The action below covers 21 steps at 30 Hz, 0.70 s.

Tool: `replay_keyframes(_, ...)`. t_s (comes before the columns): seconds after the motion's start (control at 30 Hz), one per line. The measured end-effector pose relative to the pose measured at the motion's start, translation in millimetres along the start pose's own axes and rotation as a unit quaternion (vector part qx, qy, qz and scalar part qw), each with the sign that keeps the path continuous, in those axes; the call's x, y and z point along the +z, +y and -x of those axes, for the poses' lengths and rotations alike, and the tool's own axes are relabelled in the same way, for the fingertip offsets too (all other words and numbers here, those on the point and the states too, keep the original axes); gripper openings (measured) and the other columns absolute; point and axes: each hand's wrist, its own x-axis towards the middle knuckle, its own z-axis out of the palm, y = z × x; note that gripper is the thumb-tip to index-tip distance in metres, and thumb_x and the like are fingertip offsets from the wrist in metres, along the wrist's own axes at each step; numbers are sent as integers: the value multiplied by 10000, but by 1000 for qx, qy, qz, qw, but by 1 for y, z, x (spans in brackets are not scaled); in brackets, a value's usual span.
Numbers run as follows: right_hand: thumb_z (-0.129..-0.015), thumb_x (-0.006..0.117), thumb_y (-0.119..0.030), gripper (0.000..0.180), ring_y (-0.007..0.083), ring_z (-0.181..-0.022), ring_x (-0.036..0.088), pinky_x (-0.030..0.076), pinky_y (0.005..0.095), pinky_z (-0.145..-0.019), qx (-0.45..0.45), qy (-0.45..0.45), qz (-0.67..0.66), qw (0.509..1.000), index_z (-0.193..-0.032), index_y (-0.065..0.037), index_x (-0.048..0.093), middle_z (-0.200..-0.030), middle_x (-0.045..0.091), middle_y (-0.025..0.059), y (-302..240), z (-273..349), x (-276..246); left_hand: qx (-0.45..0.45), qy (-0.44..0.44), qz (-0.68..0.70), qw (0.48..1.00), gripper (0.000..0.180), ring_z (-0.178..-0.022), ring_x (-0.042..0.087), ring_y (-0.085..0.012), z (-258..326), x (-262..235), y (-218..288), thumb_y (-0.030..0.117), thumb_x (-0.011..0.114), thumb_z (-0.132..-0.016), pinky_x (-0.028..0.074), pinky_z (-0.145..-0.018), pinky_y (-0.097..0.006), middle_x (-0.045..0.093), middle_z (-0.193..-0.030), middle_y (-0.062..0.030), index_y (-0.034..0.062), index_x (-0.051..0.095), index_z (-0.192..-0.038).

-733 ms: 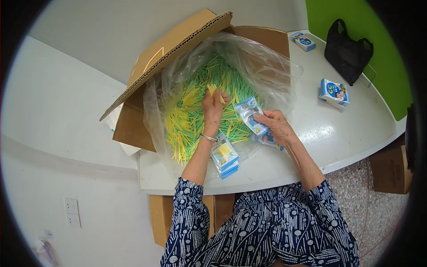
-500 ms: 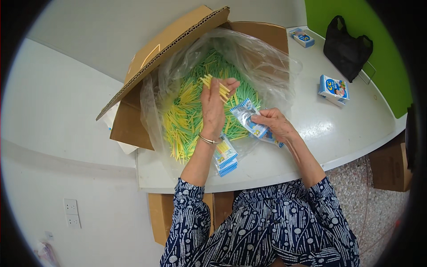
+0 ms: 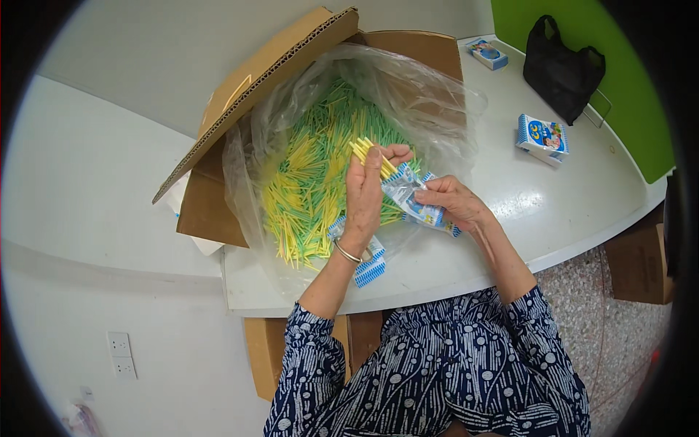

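A small bunch of thin yellow sticks [image 3: 362,149] is gripped in my left hand [image 3: 364,200], between the thumb and the bent fingers. Their lower ends meet the mouth of a blue-and-white plastic packet [image 3: 405,191]. My right hand [image 3: 460,204] pinches this packet between thumb and fingers, and at least one more packet shows beneath it. Both hands are above a loose heap of yellow and green sticks [image 3: 302,167], which lies in a clear plastic liner [image 3: 251,138]. Blue-striped packets [image 3: 370,272] lie at the table's near side, partly hidden by my left wrist.
An open cardboard box [image 3: 211,207] surrounds the liner on the white table [image 3: 502,226]. To the right are a filled blue-and-white pack [image 3: 543,138], a smaller pack [image 3: 486,54] farther back, and a black plastic bag [image 3: 564,69] against a green panel [image 3: 626,95].
My left hand has moved right with the yellow sticks, bringing them from over the heap to the packet's mouth. My right hand stays nearly in place with the packet.
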Motion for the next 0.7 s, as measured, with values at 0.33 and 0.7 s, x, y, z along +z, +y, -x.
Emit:
replay_keyframes(0.33, -850, 657, -163, 213, 57, -710, 605, 485, 198, -644, -20, 12, 52, 998, -965, 16, 670, -841, 674, 45, 8, -1, -4, -14, -46, -180, 982, 317, -929, 534, -106, 12, -9, -3, 253, 419, -985, 410, -853, -242, 626, -1031, -79, -19, 543, -1091)
replay_keyframes(0.7, -852, 646, -147, 257, 57, -795, 595, 480, 208, -723, -41, 25, 94, 994, -1045, 23, 646, -910, 668, 41, 1, -3, 5, -64, -81, -302, 948, 286, -906, 558, -119, 13, -22, 5, 128, 580, -880, 451, -787, -257, 614, -1027, -102, -8, 532, -1128)
